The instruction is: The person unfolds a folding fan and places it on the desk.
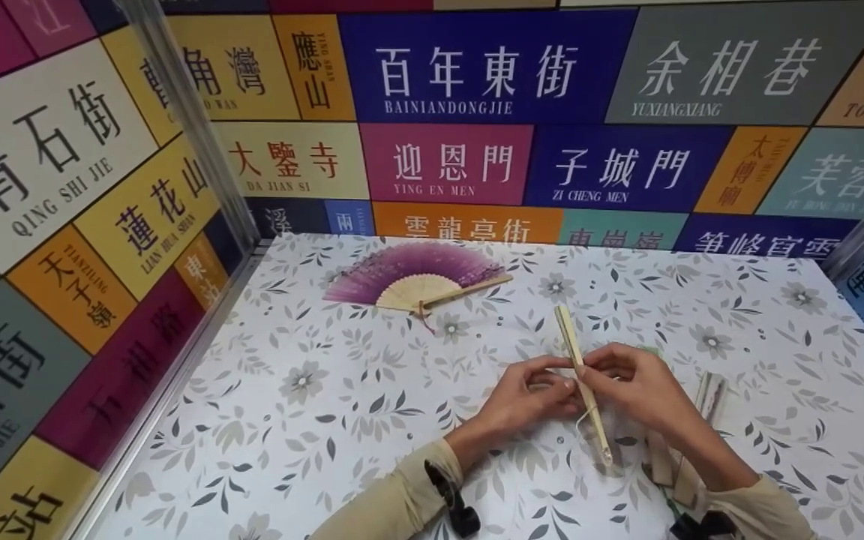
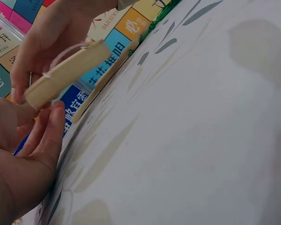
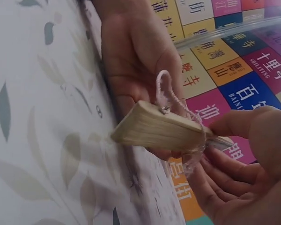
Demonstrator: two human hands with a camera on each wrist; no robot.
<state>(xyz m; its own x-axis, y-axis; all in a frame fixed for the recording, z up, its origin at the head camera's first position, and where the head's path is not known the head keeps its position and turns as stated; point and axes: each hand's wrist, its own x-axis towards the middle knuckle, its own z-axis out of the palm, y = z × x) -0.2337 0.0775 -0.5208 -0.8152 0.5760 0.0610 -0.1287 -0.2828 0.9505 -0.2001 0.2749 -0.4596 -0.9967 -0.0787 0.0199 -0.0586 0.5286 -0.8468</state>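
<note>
A folded hand fan [image 1: 570, 337] of pale bamboo slants between the two hands above the table. My left hand [image 1: 522, 396] pinches it from the left side, index finger and thumb at its middle. From the other side my right hand [image 1: 646, 382] grips it with thumb and curled fingers. In the right wrist view the bundled ribs of the fan [image 3: 161, 130] point at the camera, and a thin pink cord [image 3: 159, 89] loops from a small rivet at that end. The left wrist view shows the same rib end of the fan [image 2: 68, 75].
A purple fan [image 1: 417, 266] lies spread at the back of the flower-patterned table [image 1: 312, 442]. More folded fans [image 1: 708, 397] lie beside and partly under the right forearm. Panels with street names [image 1: 447, 165] stand behind and to the left.
</note>
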